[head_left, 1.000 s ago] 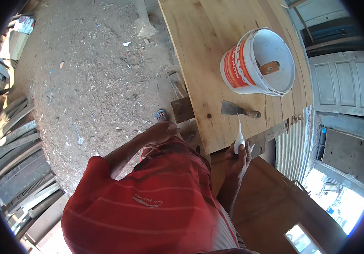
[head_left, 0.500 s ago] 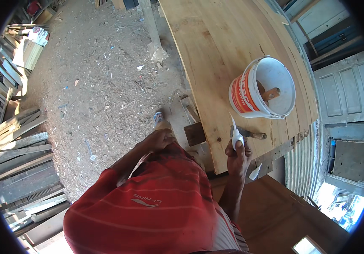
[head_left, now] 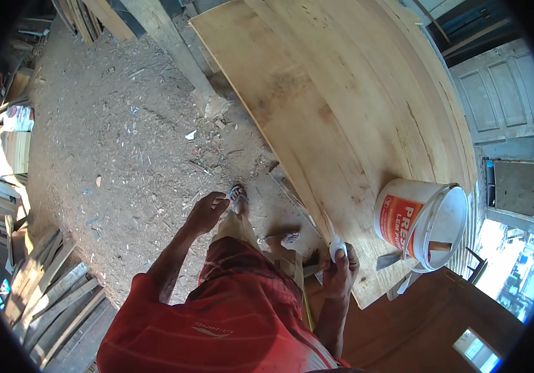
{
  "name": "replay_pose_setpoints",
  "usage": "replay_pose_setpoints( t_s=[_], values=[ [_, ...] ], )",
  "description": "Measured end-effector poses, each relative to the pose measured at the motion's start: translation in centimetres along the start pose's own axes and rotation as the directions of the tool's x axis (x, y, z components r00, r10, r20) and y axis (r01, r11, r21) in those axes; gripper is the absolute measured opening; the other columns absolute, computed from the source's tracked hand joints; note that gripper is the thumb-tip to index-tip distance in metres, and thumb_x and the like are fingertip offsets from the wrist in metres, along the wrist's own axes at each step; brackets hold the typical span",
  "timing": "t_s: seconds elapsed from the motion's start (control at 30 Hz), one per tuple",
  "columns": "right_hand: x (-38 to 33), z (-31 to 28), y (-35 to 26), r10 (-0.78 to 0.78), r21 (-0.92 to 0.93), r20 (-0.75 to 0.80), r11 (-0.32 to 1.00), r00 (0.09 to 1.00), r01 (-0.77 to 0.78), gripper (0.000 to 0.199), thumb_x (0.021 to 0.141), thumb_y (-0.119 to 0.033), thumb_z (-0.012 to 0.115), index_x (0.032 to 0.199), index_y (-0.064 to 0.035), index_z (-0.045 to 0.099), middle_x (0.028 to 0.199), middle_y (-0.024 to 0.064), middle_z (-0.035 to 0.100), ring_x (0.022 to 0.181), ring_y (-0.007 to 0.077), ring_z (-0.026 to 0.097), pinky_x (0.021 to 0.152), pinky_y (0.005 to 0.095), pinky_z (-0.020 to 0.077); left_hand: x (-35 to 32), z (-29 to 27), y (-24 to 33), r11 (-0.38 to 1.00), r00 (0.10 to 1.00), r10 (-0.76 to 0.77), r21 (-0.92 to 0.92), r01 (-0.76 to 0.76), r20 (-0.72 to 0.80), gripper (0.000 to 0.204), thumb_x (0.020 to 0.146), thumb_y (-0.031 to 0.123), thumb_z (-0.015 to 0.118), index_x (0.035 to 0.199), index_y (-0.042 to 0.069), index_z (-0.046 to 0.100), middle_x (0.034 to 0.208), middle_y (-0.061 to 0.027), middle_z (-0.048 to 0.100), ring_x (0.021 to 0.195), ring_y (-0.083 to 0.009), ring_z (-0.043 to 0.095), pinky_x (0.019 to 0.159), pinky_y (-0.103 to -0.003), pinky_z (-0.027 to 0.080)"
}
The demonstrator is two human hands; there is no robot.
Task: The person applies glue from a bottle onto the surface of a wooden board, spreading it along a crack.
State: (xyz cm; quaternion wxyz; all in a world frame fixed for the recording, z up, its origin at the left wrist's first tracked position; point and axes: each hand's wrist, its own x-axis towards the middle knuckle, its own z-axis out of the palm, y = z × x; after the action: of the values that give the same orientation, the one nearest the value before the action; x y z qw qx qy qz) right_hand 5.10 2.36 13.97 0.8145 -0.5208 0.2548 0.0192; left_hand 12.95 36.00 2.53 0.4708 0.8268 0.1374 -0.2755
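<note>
The right hand was closed around a white putty knife, fingers wrapped on the handle, thin blade pointing up and away toward the board's near edge. It sat just at the edge of the big plywood sheet, low corner, probably held there so the blade could meet the edge at a shallow angle. Blade tip too small to tell whether it touched wood.

Left hand hung free out to the side, fingers loosely curled, gripping nothing, over the dirt floor; looked like a balance arm only.

Near the right hand, on the sheet, stood a white bucket with a red label, upright, a wooden handle sticking up inside. Close enough to reach, likely why it sat on that corner. A dark scraper lay flat just beside the bucket, between it and the hand.

Person wore a red striped shirt, sandalled foot on the sawdust floor. Stacked planks lay well apart at left. A panelled door stood beyond the sheet.
</note>
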Motion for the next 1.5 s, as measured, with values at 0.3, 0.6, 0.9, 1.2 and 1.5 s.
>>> replay_pose_setpoints(
  t_s=[0.3, 0.6, 0.9, 1.2, 1.5],
  values=[
    [4.6, 3.7, -0.9, -0.053, 0.050, -0.047, 0.997, 0.997, 0.056, 0.028, 0.093, -0.028, 0.069, 0.100, -0.0022, 0.063, 0.075, 0.0031, 0.060, 0.064, 0.0111, 0.056, 0.057, 0.0240, 0.0442, 4.8, -4.1, 5.6, 0.984, 0.989, 0.135, -0.110, -0.140, -0.056, 0.050, 0.098, 0.035, 0.058, 0.131, -0.002, 0.055, 0.118, -0.0209, 0.067, 0.113, -0.0282, 0.065, 0.095, -0.038, 0.051],
    [12.7, 10.0, -1.8, -0.162, 0.127, -0.075, 0.977, 0.984, 0.171, 0.026, 0.094, -0.025, 0.068, 0.106, -0.0017, 0.066, 0.078, 0.0012, 0.060, 0.067, 0.0085, 0.054, 0.058, 0.0235, 0.0424, 11.3, -9.5, 13.0, 0.882, 0.985, 0.104, -0.445, -0.154, -0.135, 0.066, 0.098, 0.051, 0.054, 0.139, -0.001, 0.046, 0.116, -0.0141, 0.066, 0.103, -0.0213, 0.066, 0.088, -0.036, 0.054],
    [16.5, 16.1, 0.1, -0.225, 0.125, -0.263, 0.956, 0.938, 0.264, 0.021, 0.096, -0.021, 0.064, 0.105, -0.0021, 0.063, 0.079, 0.0048, 0.062, 0.068, 0.0124, 0.055, 0.063, 0.0299, 0.0431, 21.9, -14.4, 16.4, 0.756, 0.989, 0.111, -0.654, -0.021, 0.097, 0.074, 0.094, 0.060, 0.056, 0.142, 0.006, 0.043, 0.131, -0.0123, 0.057, 0.116, -0.0238, 0.060, 0.096, -0.040, 0.050],
    [17.5, 21.8, 1.2, -0.328, -0.264, -0.437, 0.937, 0.838, 0.229, 0.030, 0.097, -0.030, 0.064, 0.095, -0.0005, 0.068, 0.070, 0.0023, 0.061, 0.062, 0.0082, 0.052, 0.059, 0.0254, 0.0418, 23.2, -15.2, 15.4, 0.830, 0.938, 0.211, -0.558, -0.023, 0.274, 0.072, 0.099, 0.057, 0.049, 0.143, 0.001, 0.037, 0.129, -0.0148, 0.057, 0.111, -0.0251, 0.063, 0.089, -0.038, 0.055],
    [19.0, 24.8, 1.3, -0.393, -0.438, -0.478, 0.882, 0.786, 0.175, 0.024, 0.095, -0.026, 0.065, 0.094, -0.0021, 0.068, 0.070, -0.0002, 0.059, 0.060, 0.0059, 0.048, 0.056, 0.0243, 0.0376, 24.3, -16.5, 15.0, 0.876, 0.905, 0.259, -0.477, -0.073, 0.338, 0.062, 0.103, 0.051, 0.044, 0.137, -0.001, 0.044, 0.121, -0.0126, 0.063, 0.103, -0.0204, 0.066, 0.083, -0.034, 0.057]
  ],
)
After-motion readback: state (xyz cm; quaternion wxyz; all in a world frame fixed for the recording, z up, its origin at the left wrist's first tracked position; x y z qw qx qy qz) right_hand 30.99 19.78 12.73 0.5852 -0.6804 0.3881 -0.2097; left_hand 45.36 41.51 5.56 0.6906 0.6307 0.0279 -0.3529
